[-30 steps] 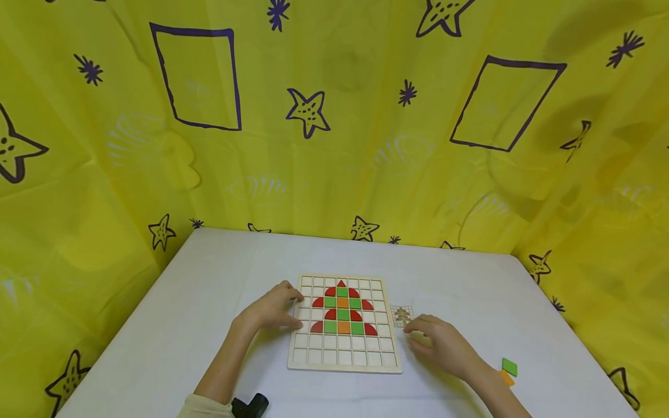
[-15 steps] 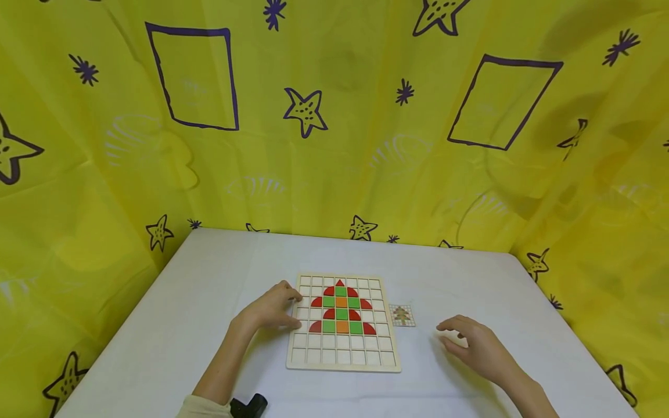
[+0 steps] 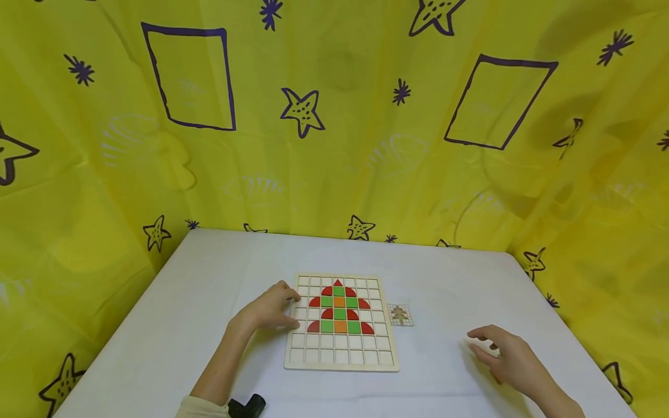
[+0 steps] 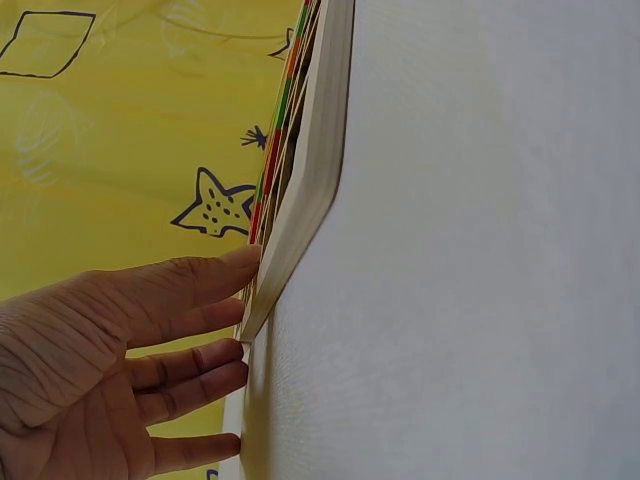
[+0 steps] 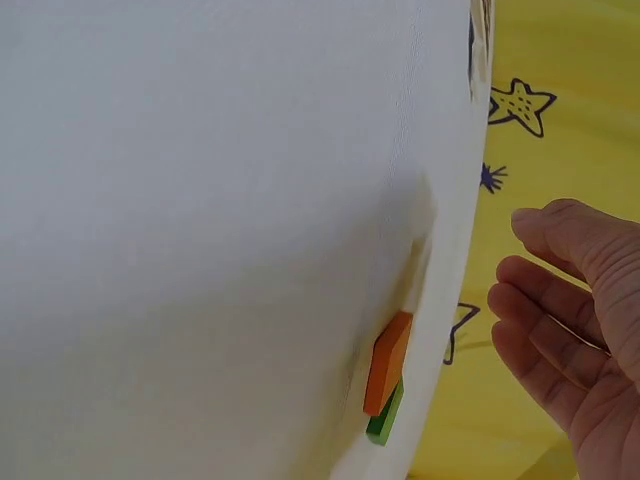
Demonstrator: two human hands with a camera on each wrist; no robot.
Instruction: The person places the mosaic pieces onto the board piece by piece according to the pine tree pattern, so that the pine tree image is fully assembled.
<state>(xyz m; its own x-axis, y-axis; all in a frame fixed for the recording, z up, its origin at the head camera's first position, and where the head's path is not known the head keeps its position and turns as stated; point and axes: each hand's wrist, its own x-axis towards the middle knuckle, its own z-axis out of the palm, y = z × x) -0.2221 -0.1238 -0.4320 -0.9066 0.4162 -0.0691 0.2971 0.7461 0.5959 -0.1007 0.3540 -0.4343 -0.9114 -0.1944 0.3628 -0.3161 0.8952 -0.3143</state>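
Note:
A square wooden grid board (image 3: 342,359) lies on the white table, with red, green and orange tiles (image 3: 340,314) set in its cells in a tree shape. The left hand (image 3: 270,306) rests thumb and fingertips against the board's left edge, its fingers extended in the left wrist view. Well to the right of the board, the right hand (image 3: 514,361) hovers over the table with loosely bent fingers and nothing between them. Close by in the right wrist view lie a loose orange tile (image 5: 388,364) and a green tile (image 5: 386,420). From the head, the right hand mostly hides them.
Beside the board's right edge lies a small card (image 3: 400,315) printed with a tree on a grid. A black object (image 3: 247,406) shows by the left sleeve (image 3: 201,408). Yellow curtains (image 3: 334,145) with stars and fish hang around the white table (image 3: 439,278).
The right hand has moved right, away from the card, to above the loose tiles, which it now covers in the head view. The left hand stays at the board's edge.

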